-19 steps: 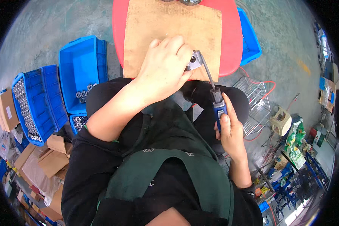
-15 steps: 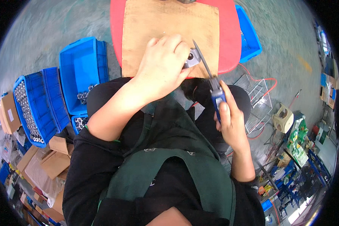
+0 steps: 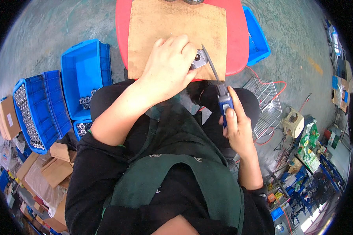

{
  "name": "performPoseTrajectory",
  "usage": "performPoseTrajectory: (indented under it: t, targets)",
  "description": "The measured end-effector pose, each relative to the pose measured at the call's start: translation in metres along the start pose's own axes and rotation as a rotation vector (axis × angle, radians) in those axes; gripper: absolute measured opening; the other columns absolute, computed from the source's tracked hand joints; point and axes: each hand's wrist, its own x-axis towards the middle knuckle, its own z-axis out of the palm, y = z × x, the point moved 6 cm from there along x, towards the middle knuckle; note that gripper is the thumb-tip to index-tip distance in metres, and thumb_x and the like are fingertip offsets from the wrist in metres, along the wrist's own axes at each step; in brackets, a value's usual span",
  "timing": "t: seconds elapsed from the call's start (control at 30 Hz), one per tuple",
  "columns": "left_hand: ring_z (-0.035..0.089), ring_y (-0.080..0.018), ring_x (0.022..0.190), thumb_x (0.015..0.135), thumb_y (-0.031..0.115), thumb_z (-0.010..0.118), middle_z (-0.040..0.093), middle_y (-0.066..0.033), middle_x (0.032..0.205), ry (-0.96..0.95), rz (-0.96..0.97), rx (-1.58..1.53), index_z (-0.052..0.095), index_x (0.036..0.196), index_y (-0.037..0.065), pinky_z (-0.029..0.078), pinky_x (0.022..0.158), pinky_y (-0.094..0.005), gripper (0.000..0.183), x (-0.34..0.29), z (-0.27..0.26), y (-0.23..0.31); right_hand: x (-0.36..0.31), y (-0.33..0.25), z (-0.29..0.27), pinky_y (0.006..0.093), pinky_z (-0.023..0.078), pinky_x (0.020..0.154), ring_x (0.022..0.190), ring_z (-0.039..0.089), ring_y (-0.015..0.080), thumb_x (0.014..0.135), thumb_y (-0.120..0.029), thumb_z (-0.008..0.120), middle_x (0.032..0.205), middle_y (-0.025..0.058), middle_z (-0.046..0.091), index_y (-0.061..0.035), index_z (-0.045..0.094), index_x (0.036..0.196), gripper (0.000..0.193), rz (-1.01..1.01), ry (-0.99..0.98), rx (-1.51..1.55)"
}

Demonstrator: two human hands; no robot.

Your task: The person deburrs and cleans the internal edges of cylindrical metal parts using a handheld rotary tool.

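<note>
My left hand [image 3: 169, 69] is closed around a small grey metal part [image 3: 199, 59] and presses it on the near edge of a brown board [image 3: 172, 27] that lies on a red round stool top [image 3: 239, 43]. My right hand [image 3: 236, 124] grips the blue handle of a thin metal hand tool [image 3: 215, 80]. The tool's blade slants up and left, and its tip touches the metal part. Most of the part is hidden under my left fingers.
Blue plastic crates [image 3: 84, 76] stand on the floor to my left, some holding several metal nuts [image 3: 25, 113]. Another blue crate [image 3: 257, 41] lies right of the stool. A wire basket [image 3: 268, 105], cables and cardboard boxes [image 3: 53, 168] are around my legs.
My right hand has lifted a little and tilted the tool, so the blade tip now sits against the part. My left hand has stayed on the part.
</note>
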Motion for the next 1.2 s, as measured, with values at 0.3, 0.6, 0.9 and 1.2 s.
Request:
performPoseTrajectory:
  t: [0.3,0.6,0.9,1.2]
  targets:
    - [0.054,-0.0332,0.091,0.069,0.015,0.071,0.054,-0.0137,0.095,0.019,0.017,-0.052,0.055,0.089,0.002,0.042,0.080,-0.0430,0.028,0.000,-0.003,-0.001,0.016,-0.014,-0.018,0.0195,0.039,0.045,0.049,0.044,0.0044,0.098,-0.022,0.048,0.075,0.0018,0.056,-0.0156,0.033,0.145,0.050,-0.020,0.027,0.243]
    - [0.057,-0.0306,0.081,0.073,0.016,0.071,0.055,-0.0121,0.086,-0.001,-0.119,-0.113,0.056,0.090,0.003,0.047,0.068,-0.0393,0.026,-0.002,-0.005,-0.006,-0.025,-0.006,-0.019,0.0192,0.041,0.047,0.052,0.046,0.0040,0.097,-0.027,0.049,0.082,0.0012,0.055,-0.0097,0.035,0.144,0.051,-0.106,0.044,0.174]
    - [0.053,-0.0315,0.078,0.069,0.016,0.073,0.051,-0.0121,0.080,0.106,-0.022,-0.086,0.056,0.080,0.003,0.045,0.067,-0.0400,0.025,0.001,0.002,0.000,-0.036,0.013,-0.015,0.0181,0.040,0.046,0.052,0.047,0.0032,0.097,-0.036,0.048,0.080,0.0024,0.059,-0.0135,0.035,0.144,0.054,-0.077,0.057,0.065]
    - [0.051,-0.0331,0.080,0.066,0.010,0.073,0.048,-0.0138,0.085,0.045,-0.015,-0.108,0.051,0.083,0.001,0.043,0.067,-0.0420,0.029,0.004,0.004,0.006,-0.005,-0.001,-0.008,0.0201,0.040,0.048,0.053,0.044,0.0038,0.098,-0.016,0.044,0.075,0.0000,0.054,-0.0130,0.037,0.143,0.045,-0.022,0.040,0.031]
